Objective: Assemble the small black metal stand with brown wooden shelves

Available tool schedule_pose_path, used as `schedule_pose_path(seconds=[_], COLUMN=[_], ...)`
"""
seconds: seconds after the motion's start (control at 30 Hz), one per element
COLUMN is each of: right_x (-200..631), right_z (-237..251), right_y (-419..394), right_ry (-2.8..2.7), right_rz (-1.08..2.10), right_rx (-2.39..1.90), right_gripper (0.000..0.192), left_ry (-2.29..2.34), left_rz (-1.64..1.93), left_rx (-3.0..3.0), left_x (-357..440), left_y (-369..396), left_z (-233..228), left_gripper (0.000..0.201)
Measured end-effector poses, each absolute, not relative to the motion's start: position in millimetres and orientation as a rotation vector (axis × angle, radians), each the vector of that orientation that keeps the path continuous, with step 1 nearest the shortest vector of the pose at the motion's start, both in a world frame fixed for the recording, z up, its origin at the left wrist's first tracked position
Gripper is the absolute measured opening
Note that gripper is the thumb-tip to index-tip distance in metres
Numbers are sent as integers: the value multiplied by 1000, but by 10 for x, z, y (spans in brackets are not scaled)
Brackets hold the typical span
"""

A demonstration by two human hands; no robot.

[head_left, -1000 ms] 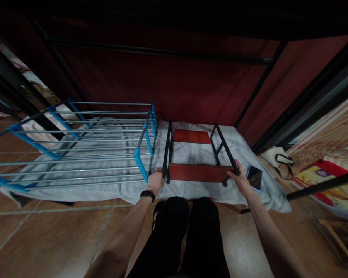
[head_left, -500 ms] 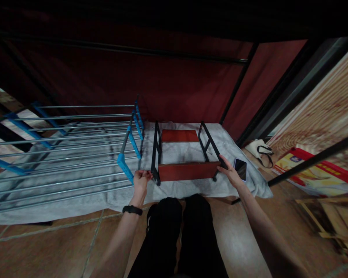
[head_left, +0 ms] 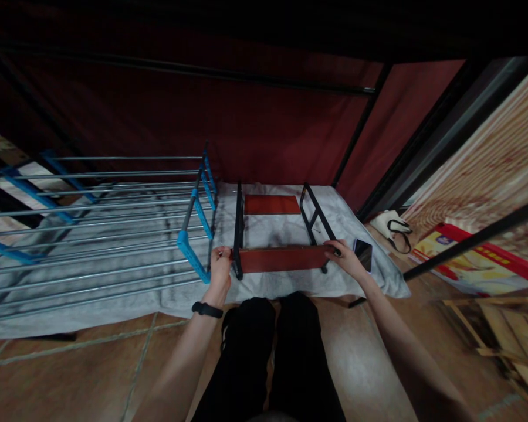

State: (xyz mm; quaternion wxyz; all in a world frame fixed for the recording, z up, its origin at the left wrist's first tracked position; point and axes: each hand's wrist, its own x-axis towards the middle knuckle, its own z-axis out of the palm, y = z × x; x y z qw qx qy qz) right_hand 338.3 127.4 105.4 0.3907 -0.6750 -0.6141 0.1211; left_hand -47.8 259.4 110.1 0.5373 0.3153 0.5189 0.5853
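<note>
A small black metal frame (head_left: 315, 213) stands on a grey cloth (head_left: 277, 231), with one reddish-brown board (head_left: 283, 259) across its near side and another reddish-brown board (head_left: 271, 204) across the back. My left hand (head_left: 220, 266) is at the frame's near left corner, its fingers pinched together by the board's end; whatever they may hold is too small to make out. At the opposite end, my right hand (head_left: 345, 259) is closed around the near right corner, where board and black frame meet. A dark band is on my left wrist.
Left of the frame lies a rack of metal tubes with blue connectors (head_left: 193, 255). A phone (head_left: 363, 255) rests on the cloth beside my right hand. Farther right are a white bag (head_left: 389, 225), a red and yellow box (head_left: 470, 258) and a wooden folding piece (head_left: 504, 328).
My left hand has moved up and slightly right, closer to the board's end. My right hand has shifted a little left, its fingers now over the corner. The frame stays about where it was.
</note>
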Motion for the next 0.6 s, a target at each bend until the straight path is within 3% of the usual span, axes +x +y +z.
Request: schedule_pose_path(seconds=[0.27,0.6], right_x=[3262,2676], right_z=[1132,1157], right_y=[1288,1452], right_ry=[-1934,-2161], right_rz=[-273,-219], right_rx=[-1890,-1768], right_gripper=[25,39], left_ry=[1273,1342], left_rz=[1366,1370], left_rx=[813,924], left_x=[-497,-513], left_y=[2579,2590], left_z=[1102,959], left_gripper=[11,8])
